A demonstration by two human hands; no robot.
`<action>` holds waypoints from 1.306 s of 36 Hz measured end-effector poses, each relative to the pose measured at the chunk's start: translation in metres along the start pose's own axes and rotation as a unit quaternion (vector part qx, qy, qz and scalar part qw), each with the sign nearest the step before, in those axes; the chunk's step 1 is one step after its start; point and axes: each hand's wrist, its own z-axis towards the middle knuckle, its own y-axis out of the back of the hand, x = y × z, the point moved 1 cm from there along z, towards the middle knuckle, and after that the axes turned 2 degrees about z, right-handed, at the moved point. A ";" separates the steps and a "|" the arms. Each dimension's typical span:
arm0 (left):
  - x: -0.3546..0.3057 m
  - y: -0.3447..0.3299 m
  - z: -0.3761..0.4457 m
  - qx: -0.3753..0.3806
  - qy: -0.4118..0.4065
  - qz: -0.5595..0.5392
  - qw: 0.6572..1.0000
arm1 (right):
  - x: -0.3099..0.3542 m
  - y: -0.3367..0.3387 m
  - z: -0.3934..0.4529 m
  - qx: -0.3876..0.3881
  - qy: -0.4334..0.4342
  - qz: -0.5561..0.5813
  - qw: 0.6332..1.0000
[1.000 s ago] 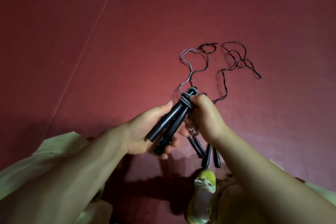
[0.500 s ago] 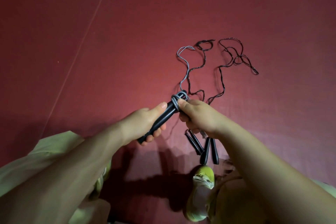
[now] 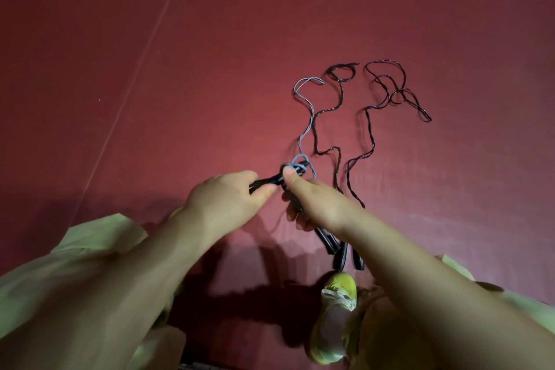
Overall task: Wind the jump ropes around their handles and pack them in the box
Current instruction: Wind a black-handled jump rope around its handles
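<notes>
My left hand [image 3: 223, 198] grips a pair of black handles [image 3: 270, 180] that point up and to the right. A grey rope [image 3: 306, 117] is coiled a few turns round their far end, and its loose part trails away across the floor. My right hand [image 3: 318, 204] pinches the grey coil with thumb and fingers at the handles' tip. Two black jump ropes [image 3: 371, 135] lie in loose curves on the floor beyond. Their black handles [image 3: 341, 252] rest on the floor under my right wrist. No box is in view.
The red floor [image 3: 210, 54] has a thin pale seam line running diagonally at the left. A yellow-green shoe [image 3: 336, 309] sits at the bottom centre, close to the lying handles. Pale green trouser legs fill the lower corners.
The handles in my left hand have tipped lower, closer to level. My left hand now closes further over them. The grey coil stays at the tip under my right fingers.
</notes>
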 end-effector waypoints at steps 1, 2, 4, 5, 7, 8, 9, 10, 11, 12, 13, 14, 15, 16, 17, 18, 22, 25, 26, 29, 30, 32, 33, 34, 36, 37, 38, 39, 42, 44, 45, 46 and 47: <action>-0.001 0.000 -0.001 -0.009 -0.008 0.019 1.000 | 0.000 0.000 0.000 0.004 -0.006 0.007 1.000; -0.002 0.000 -0.001 -0.022 -0.018 0.031 0.999 | 0.000 0.000 0.000 0.004 -0.010 0.017 1.000; -0.002 0.000 -0.001 -0.047 -0.044 0.035 0.997 | 0.001 0.002 -0.001 -0.004 -0.014 0.043 0.999; -0.002 0.001 -0.002 -0.057 -0.056 0.030 0.996 | 0.002 0.003 -0.001 -0.010 -0.016 0.060 0.998; -0.005 0.001 -0.004 -0.078 -0.075 0.025 0.994 | 0.003 0.003 -0.002 -0.025 -0.016 0.089 0.996; -0.007 0.002 -0.005 -0.090 -0.085 0.028 0.992 | 0.002 0.004 -0.001 -0.033 -0.013 0.093 0.995; -0.007 0.002 -0.005 -0.098 -0.090 0.032 0.991 | 0.002 0.004 -0.001 -0.038 -0.008 0.092 0.995; -0.008 0.003 -0.006 -0.102 -0.091 0.031 0.990 | 0.001 0.003 0.000 -0.041 -0.002 0.091 0.995; -0.008 0.003 -0.006 -0.101 -0.089 0.023 0.991 | 0.001 0.003 0.001 -0.042 0.003 0.090 0.995; -0.008 0.004 -0.006 -0.092 -0.085 0.011 0.992 | 0.001 0.003 0.001 -0.042 0.009 0.091 0.995; -0.007 0.005 -0.005 -0.071 -0.077 -0.003 0.994 | 0.001 0.003 0.001 -0.043 0.014 0.096 0.994; -0.006 0.006 -0.004 -0.042 -0.064 -0.020 0.997 | 0.003 0.003 0.001 -0.045 0.017 0.103 0.994; -0.005 0.006 -0.003 -0.002 -0.049 -0.042 0.998 | 0.004 0.004 0.000 -0.048 0.021 0.110 0.993; -0.006 0.006 -0.003 0.040 -0.038 -0.078 0.995 | 0.004 0.004 0.000 -0.053 0.026 0.114 0.992; -0.007 0.005 -0.003 0.087 -0.027 -0.129 0.987 | 0.004 0.005 0.000 -0.058 0.032 0.117 0.991; -0.010 0.006 -0.004 0.133 -0.015 -0.203 0.970 | 0.005 0.005 0.000 -0.061 0.042 0.120 0.990; -0.021 0.011 -0.013 0.295 0.075 -0.454 0.837 | 0.009 0.005 -0.002 -0.040 0.084 0.192 0.977; -0.023 0.013 -0.017 0.368 0.093 -0.516 0.768 | 0.011 0.008 -0.003 -0.025 0.119 0.231 0.965; -0.024 0.014 -0.017 0.378 0.097 -0.530 0.753 | 0.011 0.009 -0.002 -0.023 0.128 0.234 0.964; -0.024 0.016 -0.016 0.395 0.104 -0.552 0.727 | 0.008 0.013 0.001 -0.031 0.127 0.238 0.962; -0.023 0.018 -0.016 0.397 0.105 -0.557 0.722 | 0.008 0.014 0.001 -0.032 0.125 0.239 0.963; -0.022 0.022 -0.016 0.396 0.103 -0.557 0.723 | 0.009 0.015 0.001 -0.023 0.121 0.241 0.963; -0.022 0.023 -0.015 0.395 0.101 -0.552 0.728 | 0.010 0.016 0.001 -0.014 0.120 0.239 0.964; -0.022 0.023 -0.014 0.392 0.098 -0.545 0.735 | 0.010 0.017 0.001 -0.006 0.118 0.234 0.965; -0.022 0.021 -0.013 0.378 0.094 -0.531 0.752 | 0.011 0.018 0.000 0.004 0.110 0.217 0.970; -0.022 0.020 -0.012 0.367 0.094 -0.522 0.764 | 0.011 0.018 0.000 0.004 0.105 0.208 0.973; -0.022 0.018 -0.012 0.353 0.095 -0.507 0.780 | 0.011 0.019 0.000 0.001 0.098 0.197 0.975; -0.021 0.016 -0.011 0.337 0.095 -0.488 0.799 | 0.011 0.019 0.000 -0.003 0.091 0.187 0.978; -0.020 0.012 -0.011 0.286 0.096 -0.433 0.850 | 0.009 0.020 -0.001 -0.005 0.068 0.158 0.985; -0.019 0.010 -0.010 0.255 0.096 -0.414 0.869 | 0.008 0.020 -0.001 -0.005 0.056 0.149 0.987; -0.019 0.009 -0.009 0.244 0.095 -0.409 0.874 | 0.008 0.020 -0.001 -0.006 0.051 0.146 0.988; -0.018 0.008 -0.009 0.237 0.094 -0.405 0.878 | 0.007 0.020 -0.001 -0.009 0.047 0.145 0.988; -0.017 0.007 -0.008 0.231 0.093 -0.400 0.882 | 0.007 0.020 -0.002 -0.013 0.042 0.145 0.988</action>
